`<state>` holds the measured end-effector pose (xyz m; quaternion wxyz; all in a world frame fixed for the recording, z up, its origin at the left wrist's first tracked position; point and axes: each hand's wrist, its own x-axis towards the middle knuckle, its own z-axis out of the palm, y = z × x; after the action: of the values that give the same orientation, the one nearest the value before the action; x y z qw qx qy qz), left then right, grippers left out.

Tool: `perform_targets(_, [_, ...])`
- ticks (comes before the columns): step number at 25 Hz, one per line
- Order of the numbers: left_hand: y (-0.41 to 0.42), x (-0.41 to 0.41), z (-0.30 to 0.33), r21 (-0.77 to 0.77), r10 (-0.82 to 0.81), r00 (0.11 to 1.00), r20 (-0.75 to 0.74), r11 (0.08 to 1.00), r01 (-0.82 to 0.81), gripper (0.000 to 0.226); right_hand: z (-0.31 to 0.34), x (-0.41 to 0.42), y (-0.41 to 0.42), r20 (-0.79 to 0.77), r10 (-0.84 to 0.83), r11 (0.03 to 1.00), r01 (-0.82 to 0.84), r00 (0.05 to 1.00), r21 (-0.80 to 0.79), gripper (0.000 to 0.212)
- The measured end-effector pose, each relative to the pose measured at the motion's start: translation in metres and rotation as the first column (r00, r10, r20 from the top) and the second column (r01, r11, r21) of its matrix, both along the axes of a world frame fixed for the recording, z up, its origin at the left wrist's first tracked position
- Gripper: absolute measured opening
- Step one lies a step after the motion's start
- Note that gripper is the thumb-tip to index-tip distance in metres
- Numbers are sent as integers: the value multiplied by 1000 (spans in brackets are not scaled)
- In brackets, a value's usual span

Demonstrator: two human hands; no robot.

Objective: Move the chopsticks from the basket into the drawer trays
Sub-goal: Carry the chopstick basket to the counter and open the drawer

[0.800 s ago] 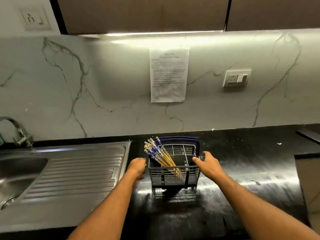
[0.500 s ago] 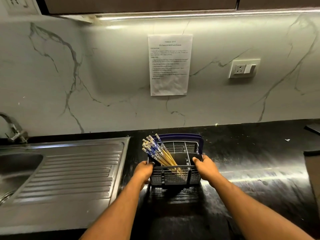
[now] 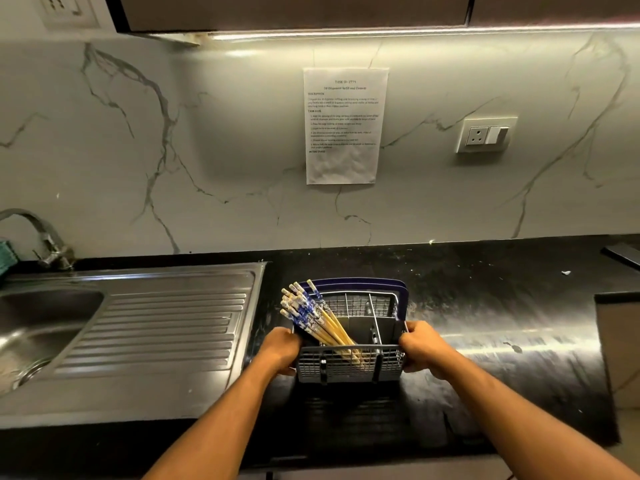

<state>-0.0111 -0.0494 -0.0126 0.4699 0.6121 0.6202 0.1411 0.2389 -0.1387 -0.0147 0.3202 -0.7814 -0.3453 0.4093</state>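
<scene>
A grey mesh cutlery basket point(image 3: 349, 367) with a dark blue handle stands on the black counter, in the middle of the view. A bundle of several chopsticks point(image 3: 311, 317), yellow with blue-and-white patterned tops, leans to the left out of its left compartment. My left hand point(image 3: 282, 349) grips the basket's left side. My right hand point(image 3: 420, 348) grips its right side, thumb over the rim. The drawer and its trays are not in view.
A steel sink with a ribbed drainboard point(image 3: 156, 327) lies directly left of the basket, with a tap point(image 3: 41, 237) behind it. A marble wall with a taped paper sheet point(image 3: 344, 124) and a socket point(image 3: 486, 135) backs the counter. A pale block point(image 3: 620, 348) sits at the right edge.
Both hands have closed in from beside the basket and now grip its two sides. The camera has come closer and tilted down a little.
</scene>
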Motion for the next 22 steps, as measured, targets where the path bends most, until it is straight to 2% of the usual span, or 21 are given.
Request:
perform_targets(3, [-35, -22, 8, 46, -72, 997, -16, 996, 72, 28, 2, -15, -37, 8, 36, 999, -36, 999, -9, 33])
perform_targets(5, [-64, -40, 13, 17, -95, 996, 1, 995, 95, 26, 3, -23, -58, 28, 58, 998, -58, 998, 13, 34])
perform_targets(8, [-113, -65, 19, -23, -55, 998, 29, 998, 56, 22, 10, -38, -98, 1, 93, 995, -93, 996, 47, 30])
perform_targets(10, [-150, -81, 22, 17, -35, 999, -16, 999, 35, 22, 8, -47, -130, -48, 142, 989, -139, 989, 60, 32])
perform_targets(13, [-220, -110, 11, 72, 28, 998, -58, 997, -24, 19, -3, -58, -179, -28, 288, 956, -286, 957, 67, 38])
perform_targets(18, [-377, -139, -29, -18, 262, 964, 52, 965, -262, 23, -35, -88, -253, -43, 553, 833, -553, 832, 20, 42])
perform_targets(22, [-484, -158, -57, -129, 547, 831, 107, 836, -534, 17, -63, -127, -295, -64, 688, 722, -690, 723, -44, 35])
